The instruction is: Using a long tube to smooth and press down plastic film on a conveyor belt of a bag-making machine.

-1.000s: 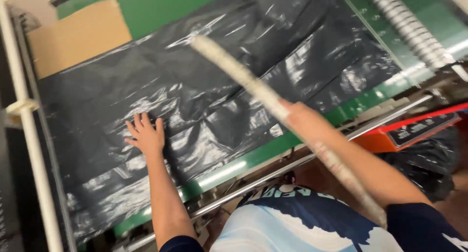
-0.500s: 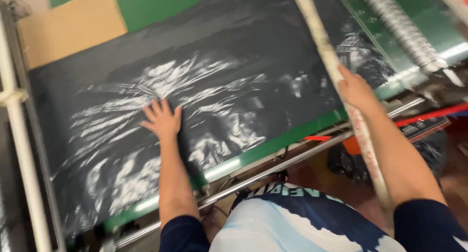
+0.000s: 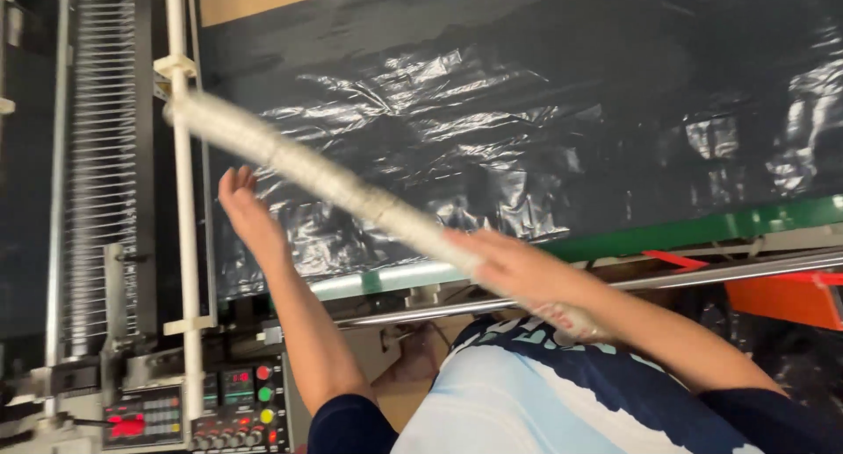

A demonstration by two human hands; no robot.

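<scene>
Since the earlier frame, the long pale stick (image 3: pixel 334 182) has swung from upright beside the right hand (image 3: pixel 518 265) to slanting across toward the left hand (image 3: pixel 250 212). Right hand closed around the stick near its lower end. Left hand flat, fingers together, resting on the black plastic sheet (image 3: pixel 527 129) near the sheet's edge. Sheet lies wrinkled on the bench (image 3: pixel 702 230), beyond both hands. Control panel (image 3: pixel 189 410) below the left forearm.
</scene>
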